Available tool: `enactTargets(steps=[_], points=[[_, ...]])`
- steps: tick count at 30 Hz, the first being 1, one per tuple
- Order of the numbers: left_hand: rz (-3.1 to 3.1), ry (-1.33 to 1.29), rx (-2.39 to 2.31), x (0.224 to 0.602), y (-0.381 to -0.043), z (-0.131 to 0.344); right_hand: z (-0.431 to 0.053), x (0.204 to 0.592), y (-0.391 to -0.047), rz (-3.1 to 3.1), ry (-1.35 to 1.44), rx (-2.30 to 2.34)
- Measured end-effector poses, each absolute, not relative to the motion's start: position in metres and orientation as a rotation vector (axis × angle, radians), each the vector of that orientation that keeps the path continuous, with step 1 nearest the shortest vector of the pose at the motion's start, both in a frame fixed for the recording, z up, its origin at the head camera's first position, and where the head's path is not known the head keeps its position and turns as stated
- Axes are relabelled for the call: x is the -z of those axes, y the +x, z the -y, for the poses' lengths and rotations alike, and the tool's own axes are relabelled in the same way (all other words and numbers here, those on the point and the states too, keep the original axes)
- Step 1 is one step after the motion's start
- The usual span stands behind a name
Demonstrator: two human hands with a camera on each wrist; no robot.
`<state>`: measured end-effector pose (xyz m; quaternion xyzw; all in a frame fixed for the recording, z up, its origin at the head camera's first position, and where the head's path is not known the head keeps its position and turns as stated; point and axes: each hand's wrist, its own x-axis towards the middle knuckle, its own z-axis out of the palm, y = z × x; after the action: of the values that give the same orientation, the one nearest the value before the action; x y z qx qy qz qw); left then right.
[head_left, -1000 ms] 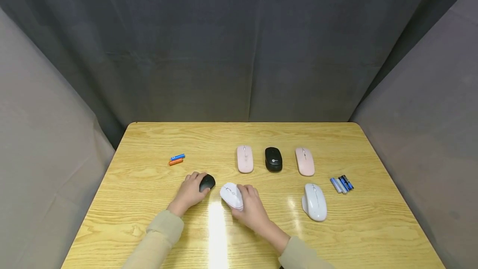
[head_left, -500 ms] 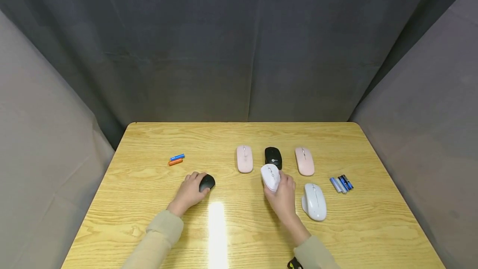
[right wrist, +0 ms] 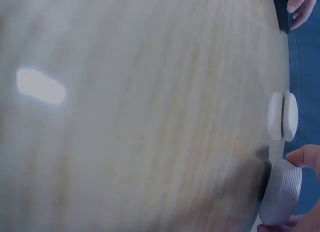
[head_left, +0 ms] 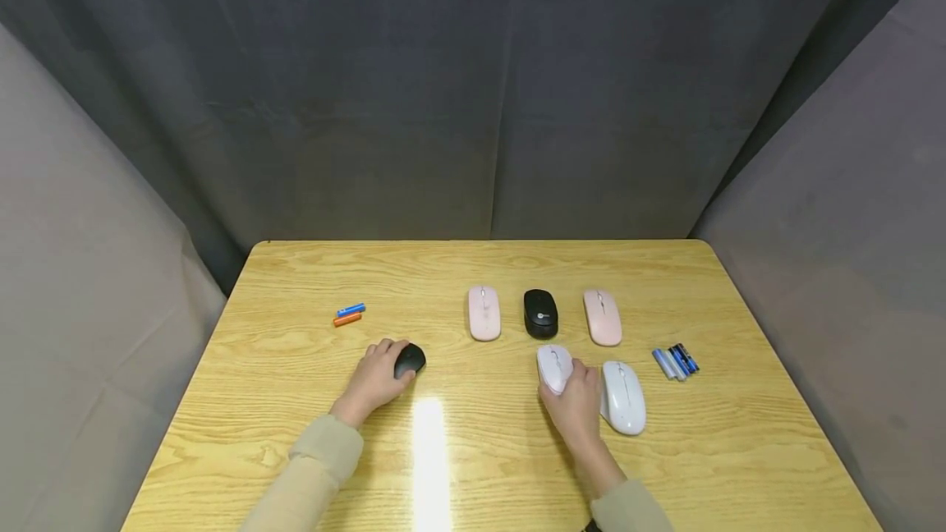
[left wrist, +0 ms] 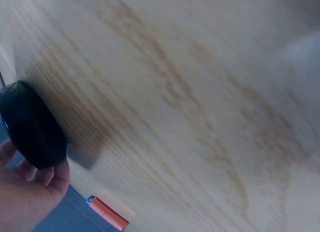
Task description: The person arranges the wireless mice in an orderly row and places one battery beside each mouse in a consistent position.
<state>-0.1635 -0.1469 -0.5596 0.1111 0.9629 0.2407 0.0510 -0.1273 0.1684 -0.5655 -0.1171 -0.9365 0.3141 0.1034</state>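
At the table (head_left: 510, 466), the right hand (head_left: 576, 407) pinches a small white mouse (head_left: 554, 368) by its sides, just left of a large white mouse (head_left: 625, 399); the left hand (head_left: 374, 378) pinches a black mouse (head_left: 410, 361), apparently to steady it. Beyond, a second black mouse (head_left: 541, 314) lies between two pink mice (head_left: 484, 314), seemingly aligned deliberately. Batteries (head_left: 347, 319) lie grouped at either side; whether any mouse contains some cannot be told.
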Motion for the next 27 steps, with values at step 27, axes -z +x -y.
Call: enactTargets(steps=[27], points=[[-2.871,0.327,-0.711,0.555,-0.1641,0.147,-0.1725,0.5741,-0.1215,2.802,-0.367,-0.909]])
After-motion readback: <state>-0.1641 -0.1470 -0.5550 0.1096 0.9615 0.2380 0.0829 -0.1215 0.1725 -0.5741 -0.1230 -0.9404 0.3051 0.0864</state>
